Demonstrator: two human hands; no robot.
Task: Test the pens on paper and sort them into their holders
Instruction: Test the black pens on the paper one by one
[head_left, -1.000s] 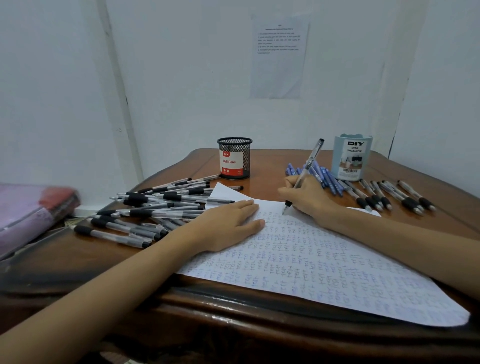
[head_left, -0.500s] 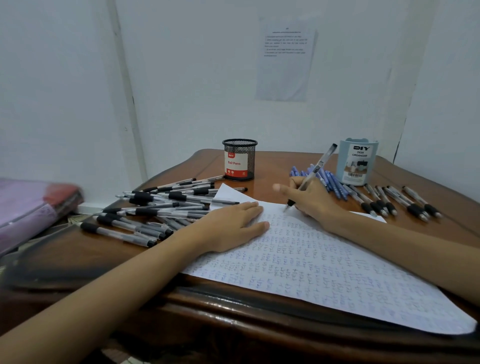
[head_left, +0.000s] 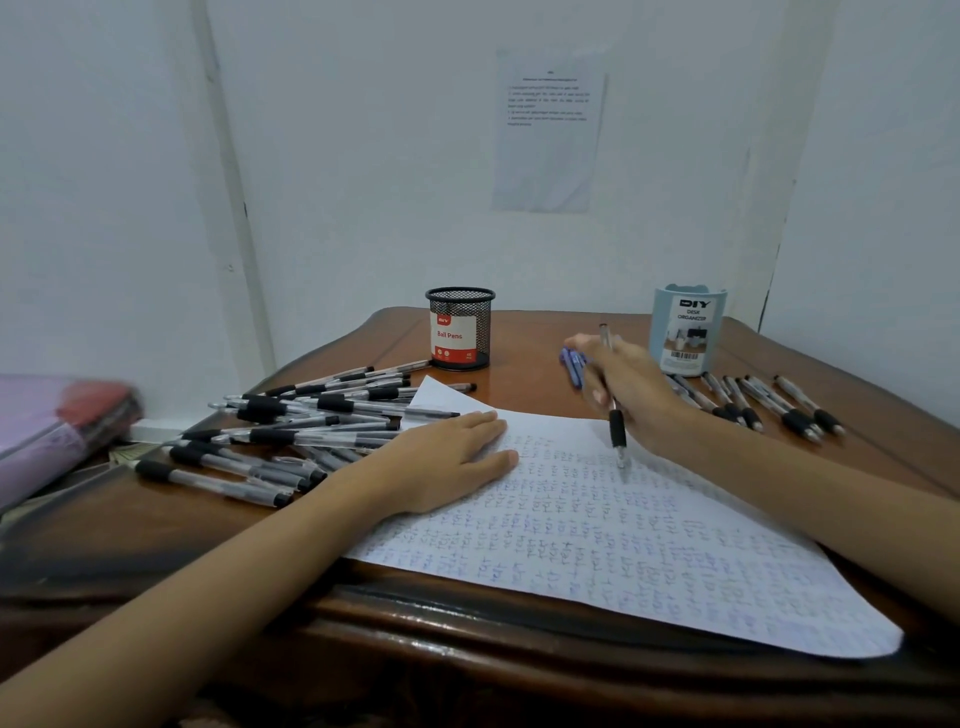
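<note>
A large white paper (head_left: 649, 551) covered in small blue test marks lies on the wooden table (head_left: 524, 332). My left hand (head_left: 447, 457) rests flat on its left part. My right hand (head_left: 628, 395) grips a clear pen with a black grip (head_left: 617, 431), lifted off the sheet, tip pointing down. A black mesh holder labelled "Ball Pens" (head_left: 460, 328) stands at the back centre. A light blue holder (head_left: 688, 328) stands at the back right. Both holders look empty.
A big pile of black-grip pens (head_left: 291, 431) lies left of the paper. Blue pens (head_left: 574, 361) lie behind my right hand, and more black-grip pens (head_left: 769, 402) lie in a row at right. A pink and red bundle (head_left: 57, 421) sits far left. Walls enclose the table.
My right hand has lifted the pen off the paper and swung it upright, moving right and toward the back. My left hand has stayed flat on the sheet.
</note>
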